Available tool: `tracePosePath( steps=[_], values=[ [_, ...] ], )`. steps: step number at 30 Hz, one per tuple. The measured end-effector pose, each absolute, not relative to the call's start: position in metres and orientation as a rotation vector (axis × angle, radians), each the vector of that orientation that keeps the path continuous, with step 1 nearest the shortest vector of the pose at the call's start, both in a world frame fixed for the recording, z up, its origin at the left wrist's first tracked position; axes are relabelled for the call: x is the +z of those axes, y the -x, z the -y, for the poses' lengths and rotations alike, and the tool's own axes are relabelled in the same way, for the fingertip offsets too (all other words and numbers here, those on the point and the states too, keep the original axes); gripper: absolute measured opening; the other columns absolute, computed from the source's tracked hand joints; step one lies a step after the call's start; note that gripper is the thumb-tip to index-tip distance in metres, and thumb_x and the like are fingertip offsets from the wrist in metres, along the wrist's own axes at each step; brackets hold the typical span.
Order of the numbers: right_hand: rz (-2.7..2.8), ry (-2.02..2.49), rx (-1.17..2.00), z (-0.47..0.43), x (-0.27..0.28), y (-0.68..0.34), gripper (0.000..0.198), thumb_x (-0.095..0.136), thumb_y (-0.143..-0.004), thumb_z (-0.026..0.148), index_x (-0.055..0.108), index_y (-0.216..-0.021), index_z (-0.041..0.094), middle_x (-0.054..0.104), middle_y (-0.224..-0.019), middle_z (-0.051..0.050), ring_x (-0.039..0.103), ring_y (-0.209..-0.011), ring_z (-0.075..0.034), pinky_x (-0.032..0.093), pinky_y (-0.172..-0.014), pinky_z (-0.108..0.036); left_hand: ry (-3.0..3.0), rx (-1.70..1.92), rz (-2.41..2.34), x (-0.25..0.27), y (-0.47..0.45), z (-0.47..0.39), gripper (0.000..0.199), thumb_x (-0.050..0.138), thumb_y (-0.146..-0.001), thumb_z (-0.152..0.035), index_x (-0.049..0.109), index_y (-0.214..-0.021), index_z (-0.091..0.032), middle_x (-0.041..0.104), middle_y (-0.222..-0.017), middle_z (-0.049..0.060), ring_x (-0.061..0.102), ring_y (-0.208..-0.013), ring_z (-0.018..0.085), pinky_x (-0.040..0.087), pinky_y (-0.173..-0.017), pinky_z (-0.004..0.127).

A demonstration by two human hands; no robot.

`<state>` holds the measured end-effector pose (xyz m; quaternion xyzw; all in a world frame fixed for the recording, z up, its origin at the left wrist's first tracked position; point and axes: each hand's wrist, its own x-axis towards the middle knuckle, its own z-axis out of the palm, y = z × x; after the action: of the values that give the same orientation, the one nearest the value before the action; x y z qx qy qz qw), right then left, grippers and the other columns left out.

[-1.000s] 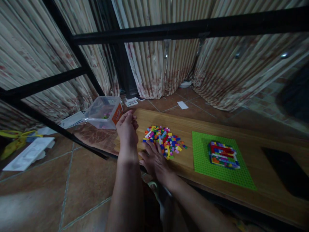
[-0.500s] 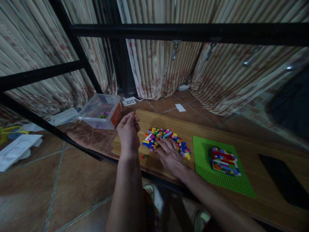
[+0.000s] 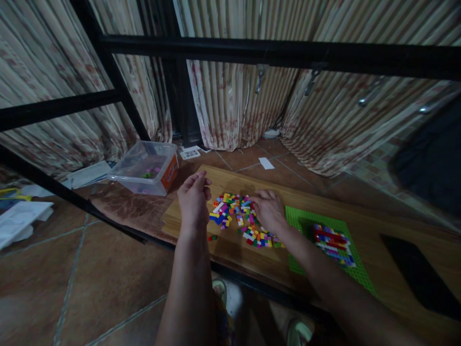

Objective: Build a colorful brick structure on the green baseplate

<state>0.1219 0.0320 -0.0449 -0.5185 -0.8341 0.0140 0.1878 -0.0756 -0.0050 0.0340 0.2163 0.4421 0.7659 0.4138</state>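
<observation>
My left hand [image 3: 194, 197] is raised over the left part of the wooden board, its fingers curled into a pinch. Whatever lies between those fingertips, if anything, is too small to make out. A loose pile of small coloured toy bricks [image 3: 232, 206] spreads over the middle of the board. At the pile's far right side, my right hand [image 3: 269, 210] rests palm down with bent, slightly parted fingers touching bricks. To its right lies a green baseplate [image 3: 298, 218], partly covered by my right forearm. A block of stacked multicoloured bricks [image 3: 333, 244] sits on it.
The wooden board [image 3: 216, 175] holds a dark flat object [image 3: 418, 274] at the right. A clear plastic box [image 3: 144, 168] with a few bricks stands beyond the left end. Black metal bars [image 3: 230, 50] cross in front of curtains. A white card [image 3: 266, 163] lies on the tiles.
My right hand has moved away from me and to the right across the pile, and bricks near the front edge are now uncovered. My left hand keeps its pinch, almost unmoved.
</observation>
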Motion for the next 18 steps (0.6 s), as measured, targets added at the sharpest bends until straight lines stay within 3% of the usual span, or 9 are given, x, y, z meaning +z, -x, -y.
tracePosePath(
  steps=[10,18],
  values=[
    [2.532,1.455,0.155,-0.05,-0.036,-0.118,0.022,0.056,-0.078,0.016,0.068,-0.095,0.024,0.063,-0.106,-0.005,0.048,-0.102,-0.023,0.036,-0.088,-0.035,-0.568,1.873,-1.126,0.035,0.073,0.004,0.02,0.066,-0.063,-0.023,0.063,-0.08,-0.011,0.055,-0.059,-0.003,0.038,-0.039,0.002,0.025,-0.038,0.015],
    [2.589,1.447,0.192,-0.052,-0.032,-0.118,0.017,0.058,-0.08,0.02,0.068,-0.092,0.024,0.064,-0.101,-0.005,0.048,-0.1,-0.023,0.036,-0.086,-0.035,-0.566,1.836,-1.114,0.036,0.069,0.003,0.022,0.065,-0.062,-0.022,0.062,-0.081,-0.011,0.055,-0.06,-0.002,0.038,-0.04,0.002,0.025,-0.038,0.015]
  ],
)
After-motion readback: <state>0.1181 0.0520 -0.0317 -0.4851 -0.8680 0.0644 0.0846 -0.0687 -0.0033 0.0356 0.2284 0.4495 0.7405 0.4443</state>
